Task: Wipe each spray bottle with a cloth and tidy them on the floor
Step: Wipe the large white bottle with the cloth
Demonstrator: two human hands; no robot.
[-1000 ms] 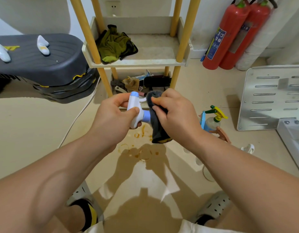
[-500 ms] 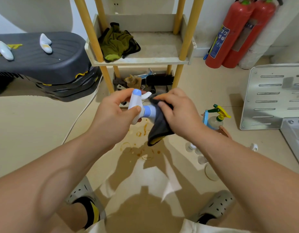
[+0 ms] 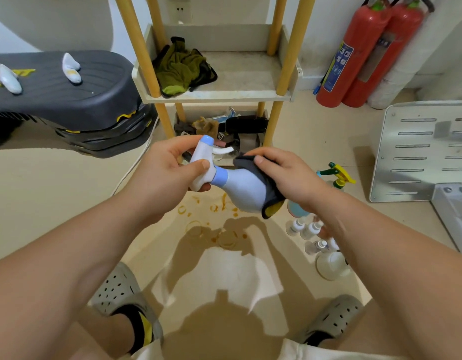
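A beige floor, marked with orange-brown stains, runs back to a wooden shelf rack at the wall, with two red fire extinguishers to its right. In front of the rack, above the stains, is the spray bottle being cleaned. It has a pale blue body, a blue collar and a white trigger head, and it is tilted almost flat with the head up to the left and the base down to the right. The left hand grips the head, fingers curled behind it and thumb laid across the neck just short of the collar. The right hand holds a dark grey cloth with a yellow underside. Its thumb pinches the cloth onto the bottle's shoulder while the fingers wrap it round the far side, leaving the near side bare. The step appears to be wiping the body. It would go best if the left hand turns the bottle by its head as the cloth draws from collar to base, so the exposed face and the bottom are covered too, with fingers clear of the trigger. The other bottles stand close together on the floor beneath the right forearm: a green-and-yellow trigger sprayer, several small white spray bottles and a round pale bottle. That cluster is a likely place to set this one down.
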